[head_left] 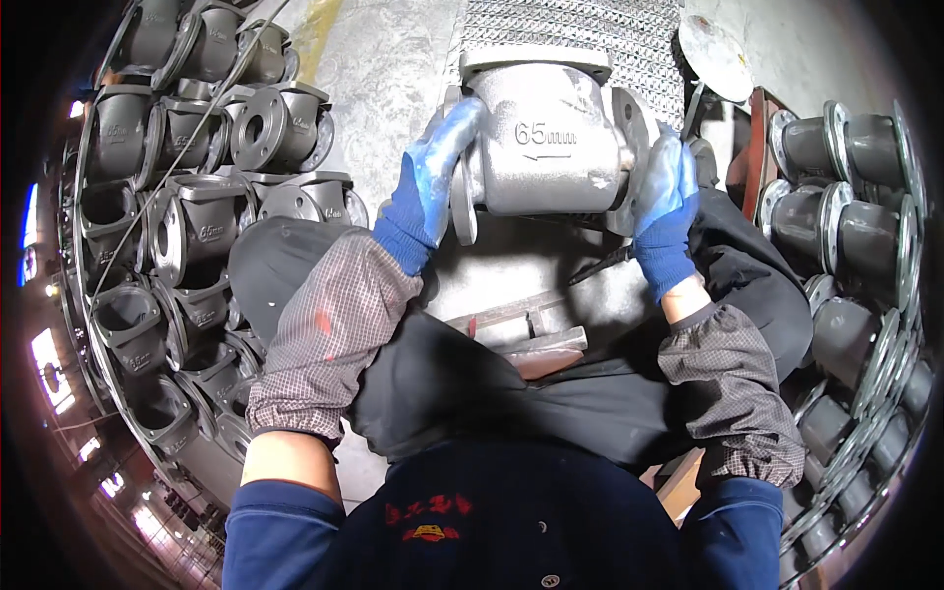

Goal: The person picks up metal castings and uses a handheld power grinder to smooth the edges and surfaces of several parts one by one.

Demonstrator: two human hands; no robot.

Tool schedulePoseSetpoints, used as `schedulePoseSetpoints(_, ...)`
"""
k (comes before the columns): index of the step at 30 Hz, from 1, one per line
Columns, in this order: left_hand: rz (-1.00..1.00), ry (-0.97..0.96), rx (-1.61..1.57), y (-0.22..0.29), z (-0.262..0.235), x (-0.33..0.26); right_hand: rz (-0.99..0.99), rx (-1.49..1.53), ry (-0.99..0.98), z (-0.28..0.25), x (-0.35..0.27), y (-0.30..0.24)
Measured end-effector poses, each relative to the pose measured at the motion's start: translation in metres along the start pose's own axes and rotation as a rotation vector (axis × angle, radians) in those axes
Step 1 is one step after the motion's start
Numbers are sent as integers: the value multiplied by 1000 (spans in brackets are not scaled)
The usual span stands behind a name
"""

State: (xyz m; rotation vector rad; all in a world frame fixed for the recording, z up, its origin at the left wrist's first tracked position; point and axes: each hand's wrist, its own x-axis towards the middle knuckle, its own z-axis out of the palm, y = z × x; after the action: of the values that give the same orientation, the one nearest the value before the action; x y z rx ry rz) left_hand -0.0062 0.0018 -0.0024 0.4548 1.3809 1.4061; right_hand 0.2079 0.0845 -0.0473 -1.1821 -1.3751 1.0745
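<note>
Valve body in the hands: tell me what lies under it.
Under the valve body: grey floor and metal grating. Nearer, metal bars lie. Directly beneath is covered.

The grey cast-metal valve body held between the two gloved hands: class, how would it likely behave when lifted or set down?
The valve body is probably heavy for its size: thick cast walls, and both the left hand and right hand grip its flanges. It looks rigid, not floppy. Its rough surface and the gloves suggest little slipping, and the flat flanges should keep it from rolling.
</note>
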Motion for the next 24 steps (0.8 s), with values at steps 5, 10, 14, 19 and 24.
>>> schedulePoseSetpoints(5, 365, -133, 308, 17, 3, -12, 232, 135, 21, -5, -17, 0)
schedulePoseSetpoints(10, 306, -99, 346, 33, 8, -19, 280, 118, 75, -2, -24, 20)
schedulePoseSetpoints(14, 544, -156, 701, 37, -8, -17, 150, -2, -58, -2, -19, 36)
schedulePoseSetpoints(19, 954, -130, 992, 26, -35, 5, 176, -5, -63, 22, -6, 16)
schedulePoseSetpoints(24, 471, -139, 403, 29, -37, 16, 336, -3, -147, 35, 11, -25)
